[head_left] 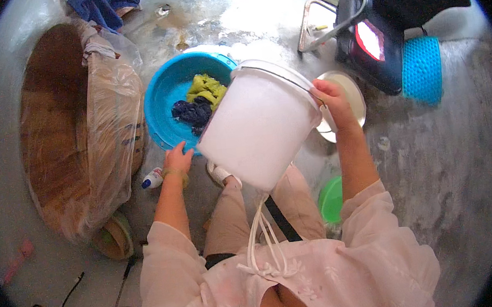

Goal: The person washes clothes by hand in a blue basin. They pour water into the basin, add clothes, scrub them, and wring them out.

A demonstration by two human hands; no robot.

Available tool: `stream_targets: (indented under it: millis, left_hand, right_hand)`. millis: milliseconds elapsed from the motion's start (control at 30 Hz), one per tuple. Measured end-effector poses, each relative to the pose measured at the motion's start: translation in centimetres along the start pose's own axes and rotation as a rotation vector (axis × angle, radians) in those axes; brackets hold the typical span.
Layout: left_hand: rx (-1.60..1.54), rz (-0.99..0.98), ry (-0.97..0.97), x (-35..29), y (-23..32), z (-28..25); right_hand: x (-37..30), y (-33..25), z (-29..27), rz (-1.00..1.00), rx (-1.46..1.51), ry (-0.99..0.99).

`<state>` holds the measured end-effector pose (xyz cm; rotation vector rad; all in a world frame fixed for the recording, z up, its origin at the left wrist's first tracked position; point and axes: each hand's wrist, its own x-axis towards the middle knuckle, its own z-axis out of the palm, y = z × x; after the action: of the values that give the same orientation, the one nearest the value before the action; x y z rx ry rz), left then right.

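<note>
One right hand (337, 105) is pinching the white bucket (255, 128) by its rim, at the blue basin's (162, 96) right; the left hand (178, 159) is spreading fingers near the basin; one-sided gripping is perhaps risking a slip.

No lettering is legible: coloured markings on a small white-and-blue bottle (152, 178) beside the left hand (179, 159) are too small to make out, a red-edged white patch (370, 41) on a black object (350, 51) is washed out, and dark marks (132, 140) on clear plastic sheeting (110, 102) are indistinct.
</note>
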<state>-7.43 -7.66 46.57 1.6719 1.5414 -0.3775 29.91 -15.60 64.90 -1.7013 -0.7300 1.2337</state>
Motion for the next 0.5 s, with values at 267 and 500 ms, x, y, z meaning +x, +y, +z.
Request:
stream_targets:
  millis: [267,500]
  left_hand:
    - [0.45,0.093,-0.018,-0.8,2.8,-1.3]
    - [0.303,0.28,0.079,0.8,4.1,2.6]
  right_hand:
    - [-4.3,-0.5,-1.8,-0.092,-0.288,0.018]
    - [-0.6,8.8,-1.0,-0.214,-1.076,0.041]
